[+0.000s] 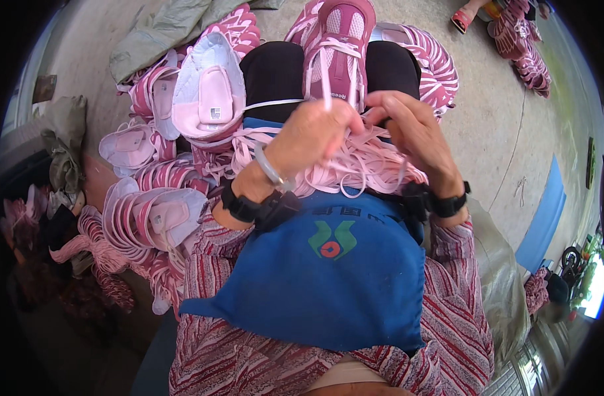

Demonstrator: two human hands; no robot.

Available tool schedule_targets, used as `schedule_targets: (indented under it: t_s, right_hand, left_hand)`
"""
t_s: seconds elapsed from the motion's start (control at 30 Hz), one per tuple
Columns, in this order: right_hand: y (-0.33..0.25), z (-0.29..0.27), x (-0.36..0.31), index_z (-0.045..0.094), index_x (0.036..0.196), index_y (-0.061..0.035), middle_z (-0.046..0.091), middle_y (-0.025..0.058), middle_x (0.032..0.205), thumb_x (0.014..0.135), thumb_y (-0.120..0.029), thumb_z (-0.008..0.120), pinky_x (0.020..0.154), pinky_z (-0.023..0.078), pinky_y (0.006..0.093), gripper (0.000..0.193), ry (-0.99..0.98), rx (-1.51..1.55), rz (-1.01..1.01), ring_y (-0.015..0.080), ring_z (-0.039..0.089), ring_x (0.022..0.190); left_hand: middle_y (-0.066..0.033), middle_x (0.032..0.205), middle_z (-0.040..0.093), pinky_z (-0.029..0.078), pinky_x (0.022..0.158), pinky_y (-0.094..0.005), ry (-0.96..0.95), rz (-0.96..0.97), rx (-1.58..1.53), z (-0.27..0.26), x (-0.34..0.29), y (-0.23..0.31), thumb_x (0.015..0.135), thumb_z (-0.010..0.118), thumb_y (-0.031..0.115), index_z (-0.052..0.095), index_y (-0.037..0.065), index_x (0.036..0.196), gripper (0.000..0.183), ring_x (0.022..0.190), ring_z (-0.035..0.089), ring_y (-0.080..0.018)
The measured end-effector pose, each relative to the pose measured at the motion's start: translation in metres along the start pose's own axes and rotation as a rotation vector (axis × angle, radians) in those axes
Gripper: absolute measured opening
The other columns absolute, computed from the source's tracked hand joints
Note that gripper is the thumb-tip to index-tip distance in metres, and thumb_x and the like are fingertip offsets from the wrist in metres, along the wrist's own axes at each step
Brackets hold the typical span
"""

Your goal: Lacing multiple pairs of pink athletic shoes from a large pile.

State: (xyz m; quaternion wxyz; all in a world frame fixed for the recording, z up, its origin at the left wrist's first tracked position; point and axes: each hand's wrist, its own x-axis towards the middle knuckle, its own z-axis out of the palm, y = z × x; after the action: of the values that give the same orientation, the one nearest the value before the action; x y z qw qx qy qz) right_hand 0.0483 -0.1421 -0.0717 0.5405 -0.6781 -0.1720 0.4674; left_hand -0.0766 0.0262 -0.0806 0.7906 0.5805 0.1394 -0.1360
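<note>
A dark pink sports shoe [336, 72] stands between my knees, toe pointing away. Pale pink shoelaces [325, 76] run from its tongue area toward me. My left hand [315, 135] is closed, pinching one of these laces just in front of the shoe. Across from it, my right hand [414, 129] has its fingers bent together at the other lace strand; the exact grip is partly hidden. Under both hands, a tangled heap of pink laces [348, 165] lies on my lap, over a blue apron [328, 284].
Pink shoe uppers [209, 99] with white linings are stacked at my left. More striped stacks [430, 63] lie beyond my right knee. Grey-green sheeting [160, 43] is at the far left. A person's foot in a red sandal [460, 20] shows at the far right, near another shoe pile [530, 59].
</note>
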Motion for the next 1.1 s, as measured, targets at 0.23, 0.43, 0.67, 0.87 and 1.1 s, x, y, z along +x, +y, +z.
schedule_targets:
  t_s: [0.23,0.43,0.67,0.87,1.1]
  right_hand:
    - [0.023,0.026,0.039,0.062,0.104,0.0019,0.059,0.0015,0.076,0.093,-0.026,0.056,0.057,0.043,0.0187,0.031,-0.258,0.65,0.062,0.0046,0.049,0.063]
    - [0.014,0.014,0.031,0.062,0.099,0.0,0.059,0.004,0.071,0.094,-0.017,0.05,0.057,0.044,0.0217,0.021,-0.079,0.177,0.018,0.0085,0.055,0.065]
    - [0.016,0.045,0.03,0.055,0.086,0.002,0.056,0.0229,0.073,0.092,-0.014,0.046,0.06,0.045,0.0445,0.019,-0.021,-0.572,-0.489,0.0407,0.057,0.07]
    - [0.021,0.034,0.031,0.06,0.096,0.0032,0.056,0.0133,0.072,0.096,-0.017,0.046,0.059,0.044,0.0317,0.024,-0.059,-0.541,-0.363,0.0212,0.053,0.063]
    - [0.023,0.036,0.034,0.059,0.096,0.004,0.054,0.0122,0.069,0.096,-0.017,0.047,0.057,0.043,0.0315,0.025,-0.049,-0.563,-0.339,0.0198,0.05,0.06]
  left_hand:
    - [-0.0151,0.069,0.056,0.046,0.061,-0.0341,-0.023,0.468,0.58,0.038,0.009,-0.031,0.094,0.038,0.017,0.057,0.001,0.081,0.027,0.066,0.057,-0.0294]
    - [-0.0073,0.077,0.062,0.048,0.057,-0.0234,0.411,0.281,0.213,0.002,-0.001,-0.02,0.097,0.042,0.029,0.056,0.001,0.109,0.033,0.067,0.058,-0.01]
    - [-0.0088,0.072,0.059,0.048,0.059,-0.0322,0.674,0.608,1.101,-0.061,0.065,-0.001,0.084,0.064,0.022,0.066,0.01,0.1,0.021,0.063,0.059,-0.0211]
    - [-0.0069,0.07,0.057,0.048,0.054,-0.0308,0.657,0.719,1.489,-0.049,0.072,0.008,0.084,0.064,0.025,0.066,0.009,0.096,0.02,0.059,0.058,-0.021]
    - [-0.0118,0.073,0.05,0.048,0.053,-0.035,0.506,0.862,1.501,-0.052,0.074,0.011,0.08,0.056,0.005,0.052,0.004,0.079,0.004,0.066,0.058,-0.0271]
